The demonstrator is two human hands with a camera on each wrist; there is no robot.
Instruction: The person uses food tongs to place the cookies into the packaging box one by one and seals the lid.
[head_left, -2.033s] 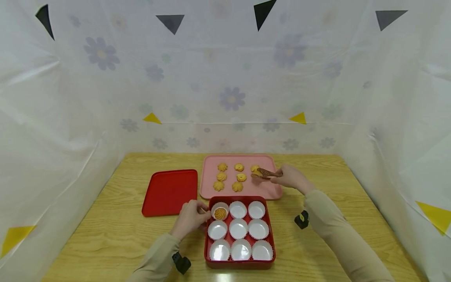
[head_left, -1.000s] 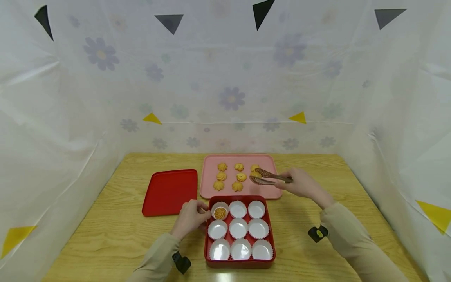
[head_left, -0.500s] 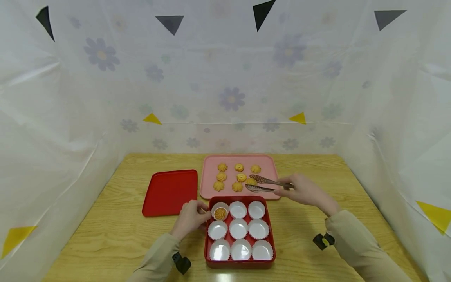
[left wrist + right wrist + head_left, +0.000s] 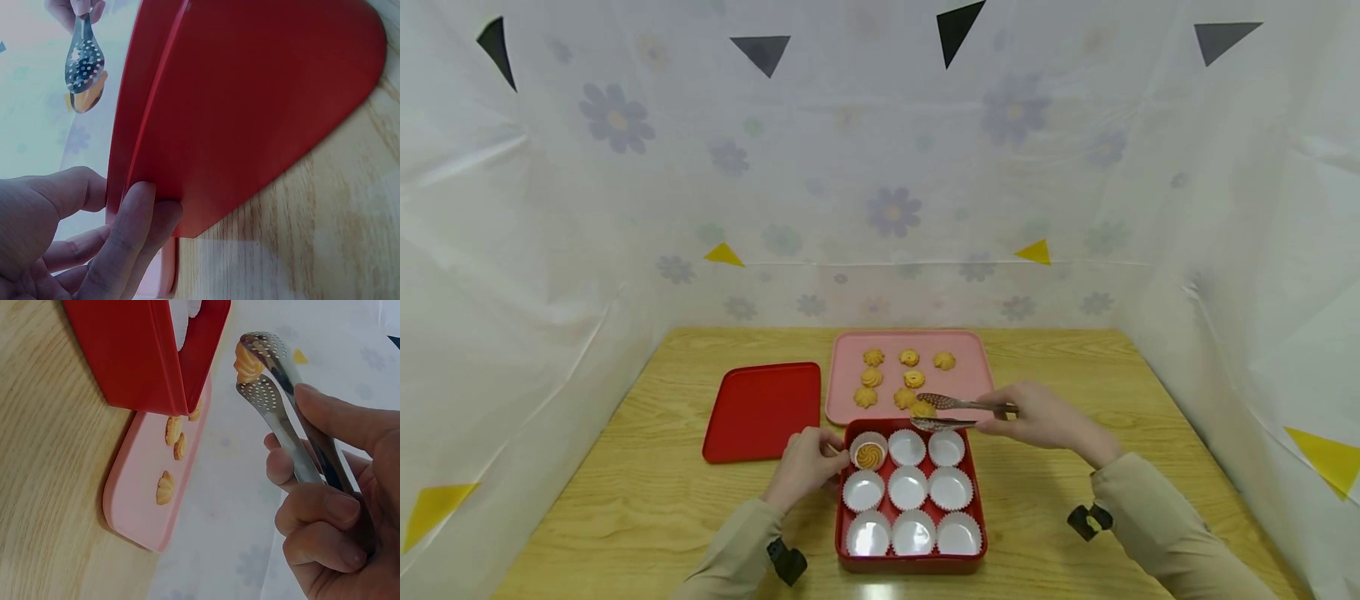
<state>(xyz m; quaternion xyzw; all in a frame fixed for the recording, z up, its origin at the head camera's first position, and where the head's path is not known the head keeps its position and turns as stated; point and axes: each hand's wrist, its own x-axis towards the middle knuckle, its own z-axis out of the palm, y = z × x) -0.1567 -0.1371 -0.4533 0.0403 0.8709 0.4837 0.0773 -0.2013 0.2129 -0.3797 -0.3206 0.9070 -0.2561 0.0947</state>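
My right hand (image 4: 1037,421) grips metal tongs (image 4: 284,425) with perforated ends, and a swirled cookie (image 4: 248,364) is caught between their tips. In the head view the tongs reach over the far edge of a red box (image 4: 912,565). White paper cups (image 4: 907,487) line the box in rows, and the far-left one has a cookie (image 4: 869,455) in it. My left hand (image 4: 808,462) pinches the box's far-left wall, thumb and fingers on either side of it in the left wrist view.
Behind the box lies a pink tray (image 4: 970,342) with several cookies (image 4: 910,357) on it. A flat red lid (image 4: 763,412) rests on the wooden table (image 4: 647,492) to the left. White patterned sheeting (image 4: 880,150) encloses the back and sides.
My right hand has lifted a cookie from the right side of the pink tray and brought it nearer and leftward to the box's far edge. My left hand stays in place.
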